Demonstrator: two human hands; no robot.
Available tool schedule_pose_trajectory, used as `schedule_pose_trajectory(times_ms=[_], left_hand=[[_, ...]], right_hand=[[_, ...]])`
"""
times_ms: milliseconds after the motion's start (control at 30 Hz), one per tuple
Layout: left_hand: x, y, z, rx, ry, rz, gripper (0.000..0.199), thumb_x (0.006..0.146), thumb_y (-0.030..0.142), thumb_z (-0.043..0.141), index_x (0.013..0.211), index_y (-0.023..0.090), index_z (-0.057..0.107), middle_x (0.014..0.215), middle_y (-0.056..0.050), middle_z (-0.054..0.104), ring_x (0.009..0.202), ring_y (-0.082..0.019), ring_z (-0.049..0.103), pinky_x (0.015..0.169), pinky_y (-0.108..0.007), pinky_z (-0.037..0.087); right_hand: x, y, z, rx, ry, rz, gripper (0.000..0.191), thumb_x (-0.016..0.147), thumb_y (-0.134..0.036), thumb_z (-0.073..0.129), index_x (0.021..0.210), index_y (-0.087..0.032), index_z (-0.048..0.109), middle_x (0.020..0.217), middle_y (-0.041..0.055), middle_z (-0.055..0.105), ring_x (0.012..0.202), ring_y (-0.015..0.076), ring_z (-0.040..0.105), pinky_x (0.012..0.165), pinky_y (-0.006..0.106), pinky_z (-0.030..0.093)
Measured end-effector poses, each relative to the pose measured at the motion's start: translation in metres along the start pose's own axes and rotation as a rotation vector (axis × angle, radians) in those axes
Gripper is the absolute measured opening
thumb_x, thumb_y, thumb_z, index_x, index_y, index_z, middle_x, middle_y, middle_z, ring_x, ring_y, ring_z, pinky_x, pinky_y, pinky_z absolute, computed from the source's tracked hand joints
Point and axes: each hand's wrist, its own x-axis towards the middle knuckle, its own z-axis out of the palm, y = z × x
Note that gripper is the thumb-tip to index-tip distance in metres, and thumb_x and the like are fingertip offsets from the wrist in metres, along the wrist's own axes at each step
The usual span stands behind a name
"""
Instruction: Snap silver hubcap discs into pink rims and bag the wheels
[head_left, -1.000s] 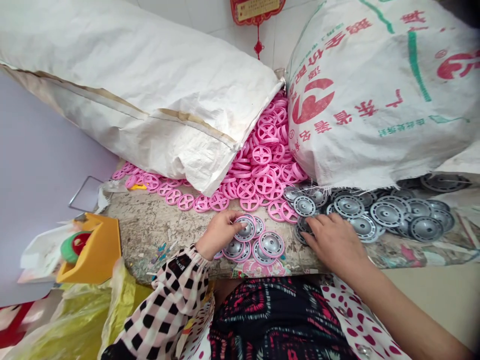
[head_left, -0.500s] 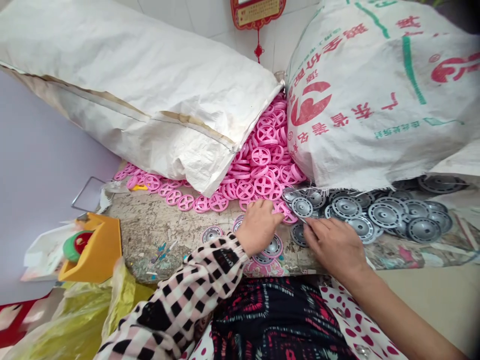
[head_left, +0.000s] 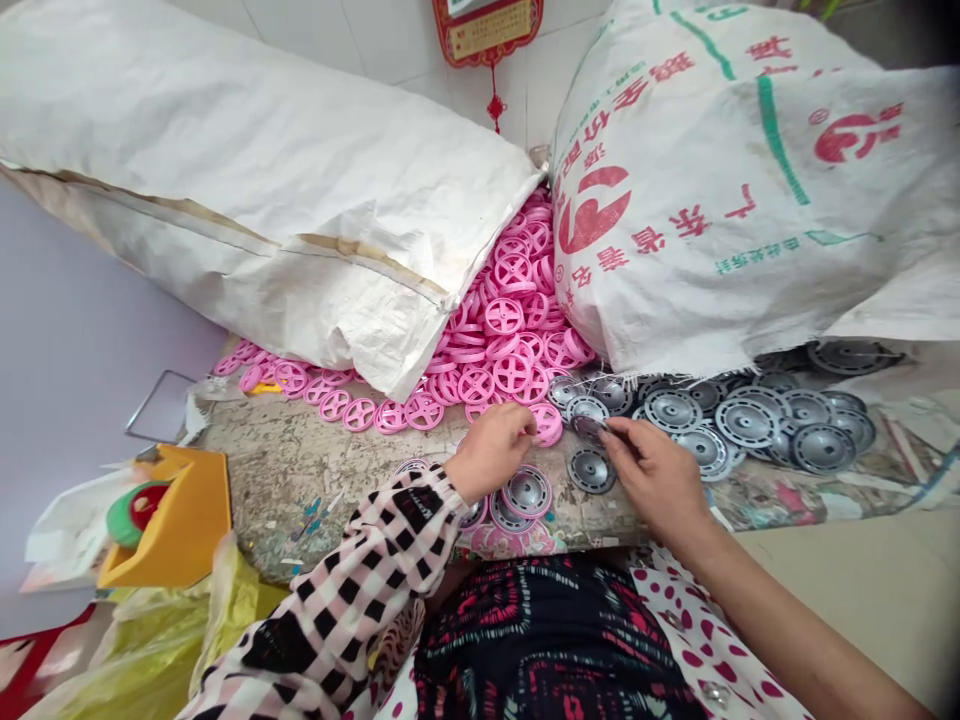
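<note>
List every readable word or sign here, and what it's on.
"广东省著名": right-hand sack, upside down.
"全价配": same sack.
"源": same sack, by a red logo.
"®": same sack, near the logos.
Remaining sack print: too small or unclear.
Red hanging plaque: too small.
Sleeve patch: blurred.

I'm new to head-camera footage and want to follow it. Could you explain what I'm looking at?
There is no machine here, just a person's two bare hands, seen from a camera worn on the head, looking forward and down. The left hand, below a checked sleeve, is at a pink wheel; whether it grips it is hard to tell. The right hand pinches a tilted grey disc. On the worn table, a heap of pink wheels lies by a white sack, and grey discs lie beside a printed sack. Nearest the person are grey discs with pink rims.
</note>
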Motion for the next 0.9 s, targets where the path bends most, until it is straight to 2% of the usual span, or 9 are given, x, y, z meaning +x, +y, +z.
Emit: schedule_pose_trajectory(times_ms=[67, 133, 200, 267, 400, 467, 600, 733, 900], left_hand=[[-0.007, 0.002, -0.005, -0.485, 0.078, -0.23, 0.008, 0.08, 0.018, 0.061, 0.076, 0.016, 0.054, 0.073, 0.001, 0.057, 0.071, -0.013, 0.053, 0.072, -0.029, 0.044], [-0.014, 0.009, -0.007, -0.961, 0.091, -0.406, 0.015, 0.076, 0.021, 0.067, 0.077, 0.017, 0.052, 0.072, 0.002, 0.057, 0.068, -0.011, 0.056, 0.072, -0.028, 0.047], [-0.02, 0.017, -0.008, -1.312, 0.058, -0.497, 0.022, 0.073, 0.022, 0.072, 0.083, 0.017, 0.054, 0.077, 0.001, 0.062, 0.072, -0.012, 0.062, 0.076, -0.031, 0.05], [-0.025, 0.025, -0.005, -1.481, 0.056, -0.533, 0.03, 0.069, 0.022, 0.077, 0.09, 0.017, 0.057, 0.084, -0.001, 0.066, 0.075, -0.013, 0.065, 0.077, -0.031, 0.052], [-0.033, 0.031, 0.003, -1.514, 0.164, -0.555, 0.031, 0.065, 0.021, 0.079, 0.09, 0.015, 0.061, 0.083, -0.002, 0.068, 0.068, -0.012, 0.064, 0.067, -0.026, 0.054], [-0.037, 0.03, 0.005, -1.498, 0.195, -0.564, 0.029, 0.064, 0.022, 0.08, 0.086, 0.014, 0.062, 0.08, -0.001, 0.067, 0.065, -0.012, 0.064, 0.062, -0.026, 0.055], [-0.042, 0.028, 0.001, -1.479, 0.196, -0.544, 0.032, 0.062, 0.023, 0.082, 0.085, 0.014, 0.061, 0.077, 0.001, 0.066, 0.063, -0.011, 0.062, 0.058, -0.026, 0.055], [-0.044, 0.029, -0.001, -1.445, 0.19, -0.484, 0.032, 0.061, 0.022, 0.082, 0.083, 0.015, 0.06, 0.076, 0.001, 0.067, 0.062, -0.011, 0.061, 0.056, -0.024, 0.054], [-0.045, 0.028, 0.004, -1.348, 0.231, -0.47, 0.029, 0.06, 0.025, 0.081, 0.076, 0.015, 0.058, 0.067, 0.002, 0.063, 0.054, -0.009, 0.056, 0.048, -0.018, 0.045]], right_hand=[[0.003, -0.01, 0.001, 0.258, 0.047, 0.151, 0.025, 0.086, -0.039, 0.057, 0.103, -0.02, 0.06, 0.081, 0.0024, 0.063, 0.072, 0.0178, 0.063, 0.067, 0.032, 0.051], [0.006, -0.023, 0.004, 0.484, 0.059, 0.25, 0.029, 0.084, -0.039, 0.062, 0.107, -0.022, 0.057, 0.076, -0.0009, 0.06, 0.065, 0.0155, 0.061, 0.062, 0.03, 0.051], [0.006, -0.037, 0.008, 0.563, 0.045, 0.239, 0.028, 0.084, -0.037, 0.063, 0.107, -0.023, 0.057, 0.077, -0.0013, 0.06, 0.065, 0.0147, 0.061, 0.063, 0.03, 0.052], [0.004, -0.047, 0.014, 0.47, 0.029, 0.117, 0.023, 0.086, -0.033, 0.06, 0.107, -0.023, 0.06, 0.084, 0.0012, 0.062, 0.073, 0.0157, 0.061, 0.069, 0.032, 0.052], [-0.003, -0.055, 0.022, 0.129, 0.044, -0.223, 0.022, 0.089, -0.026, 0.056, 0.108, -0.021, 0.065, 0.099, 0.0082, 0.057, 0.091, 0.0198, 0.057, 0.082, 0.037, 0.049], [-0.006, -0.056, 0.022, 0.063, 0.021, -0.293, 0.024, 0.089, -0.025, 0.055, 0.11, -0.02, 0.065, 0.102, 0.0099, 0.054, 0.093, 0.0202, 0.055, 0.083, 0.037, 0.049], [-0.004, -0.06, 0.017, 0.111, -0.132, -0.23, 0.032, 0.092, -0.029, 0.052, 0.122, -0.021, 0.057, 0.108, 0.0097, 0.057, 0.095, 0.0201, 0.057, 0.083, 0.036, 0.049], [0.0, -0.063, 0.015, 0.259, -0.274, -0.1, 0.029, 0.092, -0.033, 0.052, 0.119, -0.023, 0.058, 0.109, 0.0063, 0.064, 0.099, 0.0203, 0.06, 0.087, 0.035, 0.048], [-0.006, -0.063, 0.023, 0.487, -0.291, 0.043, 0.024, 0.09, -0.035, 0.054, 0.11, -0.023, 0.06, 0.103, 0.0041, 0.066, 0.097, 0.0192, 0.061, 0.084, 0.032, 0.048]])
